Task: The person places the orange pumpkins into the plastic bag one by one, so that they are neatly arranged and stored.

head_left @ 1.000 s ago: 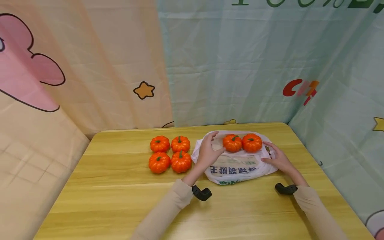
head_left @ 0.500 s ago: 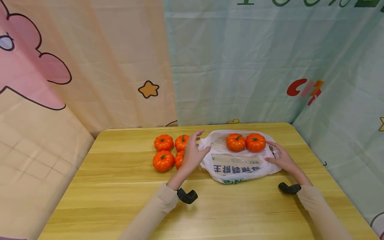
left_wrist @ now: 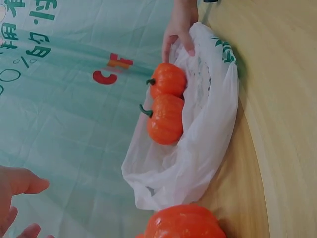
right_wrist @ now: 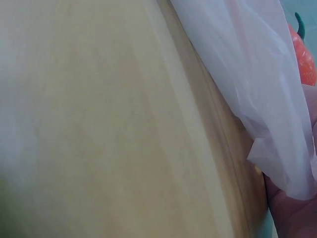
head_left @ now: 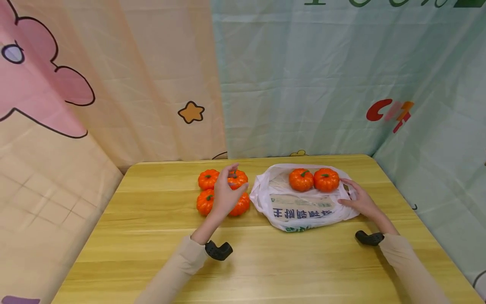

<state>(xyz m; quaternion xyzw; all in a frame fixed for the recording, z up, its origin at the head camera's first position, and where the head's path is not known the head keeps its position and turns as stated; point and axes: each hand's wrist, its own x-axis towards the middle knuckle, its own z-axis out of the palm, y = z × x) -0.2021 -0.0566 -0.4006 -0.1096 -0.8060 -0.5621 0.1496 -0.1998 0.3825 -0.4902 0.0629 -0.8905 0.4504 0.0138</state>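
In the head view my left hand (head_left: 226,195) hovers over several orange toy pumpkins (head_left: 205,203) grouped left of the bag. Its thumb and fingers are spread, with nothing between them, and it hides parts of those pumpkins. A white plastic bag (head_left: 262,197) with printed lettering lies open-mouthed on the right. Inside it, side by side, sit two more pumpkins, one on the left (head_left: 301,180) and one on the right (head_left: 326,180). My right hand (head_left: 360,203) touches the bag's right end, fingers and thumb apart; plastic drapes against its palm in the right wrist view.
The wooden table (head_left: 281,261) ends at a back edge close behind the bag and pumpkins. Printed curtains (head_left: 288,84) hang behind and along both sides. A black wrist device (head_left: 218,250) sits on the left wrist, another (head_left: 369,238) on the right.
My left hand has moved left, away from the bag and over the grouped pumpkins. My right hand stays at the bag's right end. The view has shifted slightly.
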